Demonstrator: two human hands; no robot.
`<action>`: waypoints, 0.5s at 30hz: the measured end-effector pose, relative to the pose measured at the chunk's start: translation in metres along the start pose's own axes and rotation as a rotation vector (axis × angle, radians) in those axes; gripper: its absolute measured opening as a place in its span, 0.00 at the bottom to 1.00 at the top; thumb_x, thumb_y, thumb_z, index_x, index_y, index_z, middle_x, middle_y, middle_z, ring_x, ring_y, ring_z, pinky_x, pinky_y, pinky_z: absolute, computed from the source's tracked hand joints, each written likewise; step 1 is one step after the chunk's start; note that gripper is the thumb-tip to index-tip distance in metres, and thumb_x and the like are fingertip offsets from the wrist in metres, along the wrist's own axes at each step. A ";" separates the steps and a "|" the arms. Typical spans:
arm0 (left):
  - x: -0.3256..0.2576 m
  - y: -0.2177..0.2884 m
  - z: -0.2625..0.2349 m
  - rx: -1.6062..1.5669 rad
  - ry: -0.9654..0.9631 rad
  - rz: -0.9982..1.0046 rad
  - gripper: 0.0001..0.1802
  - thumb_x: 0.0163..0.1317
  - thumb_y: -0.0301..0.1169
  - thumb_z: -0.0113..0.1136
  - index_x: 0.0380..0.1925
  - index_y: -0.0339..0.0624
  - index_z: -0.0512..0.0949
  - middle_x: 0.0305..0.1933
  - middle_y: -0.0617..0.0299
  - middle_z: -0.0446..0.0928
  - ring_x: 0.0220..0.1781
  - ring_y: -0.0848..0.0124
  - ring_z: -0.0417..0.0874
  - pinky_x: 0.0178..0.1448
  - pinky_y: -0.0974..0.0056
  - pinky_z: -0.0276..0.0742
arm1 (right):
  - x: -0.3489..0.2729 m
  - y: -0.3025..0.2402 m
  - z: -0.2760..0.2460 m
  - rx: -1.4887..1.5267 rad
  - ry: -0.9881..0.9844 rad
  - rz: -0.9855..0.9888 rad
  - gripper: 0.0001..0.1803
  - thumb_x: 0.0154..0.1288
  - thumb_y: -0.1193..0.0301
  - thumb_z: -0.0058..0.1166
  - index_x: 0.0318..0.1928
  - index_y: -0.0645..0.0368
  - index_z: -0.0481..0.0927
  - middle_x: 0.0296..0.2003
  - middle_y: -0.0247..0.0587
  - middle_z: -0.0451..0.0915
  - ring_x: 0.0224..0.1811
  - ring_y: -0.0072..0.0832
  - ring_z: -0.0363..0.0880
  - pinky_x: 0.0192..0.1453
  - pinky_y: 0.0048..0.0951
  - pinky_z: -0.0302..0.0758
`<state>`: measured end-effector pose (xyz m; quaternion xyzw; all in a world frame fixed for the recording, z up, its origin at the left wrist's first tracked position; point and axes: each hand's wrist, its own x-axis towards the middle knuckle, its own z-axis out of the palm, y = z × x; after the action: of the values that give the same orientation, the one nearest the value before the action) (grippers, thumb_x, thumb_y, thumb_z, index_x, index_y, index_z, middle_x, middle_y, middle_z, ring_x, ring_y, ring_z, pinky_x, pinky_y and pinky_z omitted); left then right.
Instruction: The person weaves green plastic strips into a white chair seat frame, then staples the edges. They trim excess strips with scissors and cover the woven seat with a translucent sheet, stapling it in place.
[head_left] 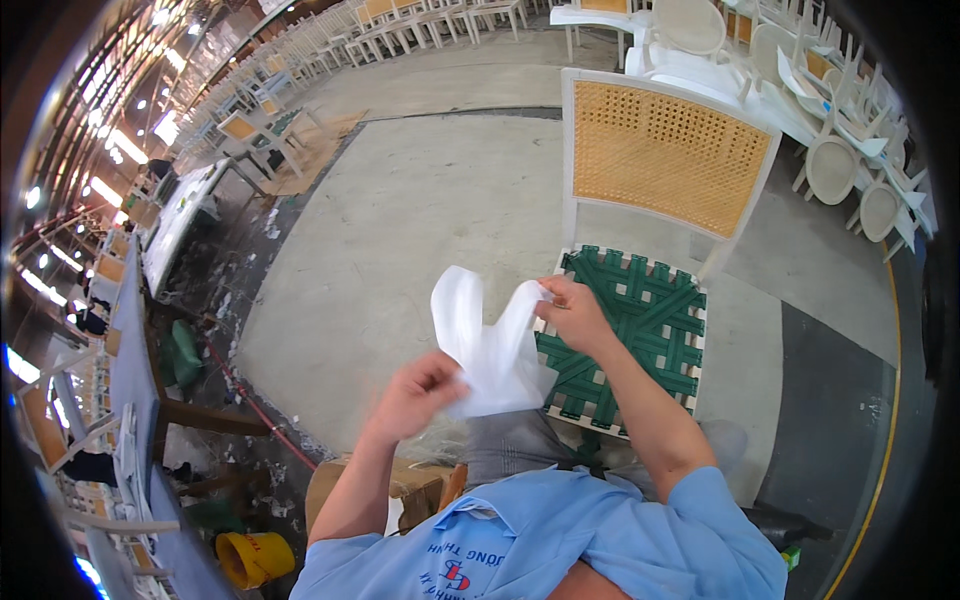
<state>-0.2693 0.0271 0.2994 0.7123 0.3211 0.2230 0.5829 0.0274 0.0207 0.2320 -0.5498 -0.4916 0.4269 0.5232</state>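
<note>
Between my hands hangs a thin white plastic bag (485, 345), with two rounded lobes standing up at its top. My right hand (573, 312) pinches the right lobe between thumb and fingers. At the bag's lower left edge, my left hand (415, 395) is curled with its fingertips closed on the film; motion blurs it slightly. Just beyond my right forearm stands a chair whose seat (640, 330) is woven from green webbing straps. Its backrest (665, 150) is cane mesh in a pale frame.
On the left runs a long workbench (135, 350), with a yellow bucket (255, 560) near its foot. A cardboard box (415, 490) sits close beside me. White chair parts (835, 170) are piled at the far right. Rows of chairs (400, 30) line the back.
</note>
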 end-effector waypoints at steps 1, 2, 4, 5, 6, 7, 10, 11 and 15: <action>0.002 -0.002 0.011 0.062 -0.193 -0.006 0.10 0.69 0.28 0.64 0.47 0.39 0.78 0.40 0.66 0.81 0.44 0.75 0.81 0.52 0.66 0.76 | -0.008 -0.002 -0.016 -0.058 0.037 -0.060 0.14 0.63 0.75 0.63 0.49 0.63 0.83 0.41 0.39 0.84 0.48 0.27 0.82 0.52 0.31 0.77; 0.007 -0.005 0.019 0.126 -0.389 -0.009 0.13 0.68 0.29 0.65 0.50 0.38 0.78 0.43 0.64 0.83 0.47 0.73 0.82 0.55 0.64 0.77 | -0.016 -0.004 -0.031 -0.117 0.074 -0.119 0.13 0.62 0.76 0.62 0.48 0.62 0.83 0.41 0.39 0.84 0.48 0.27 0.82 0.50 0.31 0.77; 0.017 -0.014 0.028 0.219 -0.345 -0.062 0.21 0.64 0.30 0.68 0.56 0.39 0.77 0.49 0.59 0.82 0.51 0.67 0.82 0.58 0.62 0.76 | -0.033 -0.020 -0.050 -0.206 0.085 -0.224 0.11 0.60 0.79 0.62 0.44 0.60 0.84 0.39 0.38 0.84 0.46 0.31 0.82 0.50 0.32 0.78; 0.025 -0.017 0.033 0.267 -0.324 -0.089 0.25 0.62 0.30 0.70 0.59 0.39 0.76 0.52 0.57 0.82 0.53 0.65 0.83 0.60 0.61 0.76 | -0.042 -0.027 -0.057 -0.231 0.074 -0.235 0.11 0.59 0.79 0.63 0.43 0.59 0.84 0.39 0.38 0.84 0.46 0.32 0.82 0.50 0.33 0.78; 0.038 -0.014 0.040 0.367 -0.179 0.065 0.27 0.61 0.31 0.71 0.59 0.40 0.76 0.54 0.56 0.82 0.54 0.63 0.83 0.60 0.61 0.76 | -0.053 -0.037 -0.067 -0.265 0.072 -0.243 0.11 0.58 0.80 0.63 0.42 0.58 0.84 0.39 0.38 0.84 0.46 0.33 0.82 0.50 0.33 0.78; 0.053 -0.005 0.047 0.464 -0.027 0.215 0.29 0.59 0.31 0.72 0.60 0.41 0.76 0.55 0.54 0.81 0.54 0.61 0.83 0.60 0.60 0.76 | -0.061 -0.048 -0.073 -0.402 0.077 -0.282 0.12 0.55 0.82 0.62 0.40 0.56 0.84 0.38 0.36 0.84 0.45 0.37 0.81 0.52 0.37 0.76; 0.111 0.011 0.079 0.470 0.052 0.471 0.33 0.56 0.33 0.73 0.63 0.44 0.75 0.53 0.49 0.82 0.55 0.51 0.82 0.61 0.54 0.76 | -0.079 -0.073 -0.094 -0.627 0.028 -0.474 0.14 0.52 0.82 0.61 0.40 0.54 0.85 0.36 0.36 0.83 0.43 0.39 0.79 0.52 0.40 0.72; 0.125 0.013 0.092 0.434 0.015 0.518 0.34 0.56 0.33 0.73 0.64 0.45 0.75 0.52 0.48 0.83 0.55 0.47 0.82 0.62 0.51 0.75 | -0.087 -0.078 -0.097 -0.657 0.070 -0.469 0.13 0.52 0.82 0.61 0.39 0.54 0.85 0.35 0.36 0.83 0.42 0.39 0.79 0.53 0.40 0.71; 0.157 0.010 0.136 0.462 -0.275 0.305 0.24 0.63 0.34 0.65 0.60 0.47 0.78 0.44 0.44 0.84 0.50 0.46 0.83 0.55 0.50 0.78 | -0.111 -0.089 -0.115 -0.731 0.284 -0.458 0.12 0.52 0.80 0.62 0.38 0.55 0.84 0.34 0.37 0.82 0.41 0.40 0.78 0.53 0.40 0.70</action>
<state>-0.0642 0.0453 0.2705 0.8894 0.1707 0.1306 0.4034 0.1156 -0.1097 0.3261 -0.6286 -0.6424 0.0190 0.4379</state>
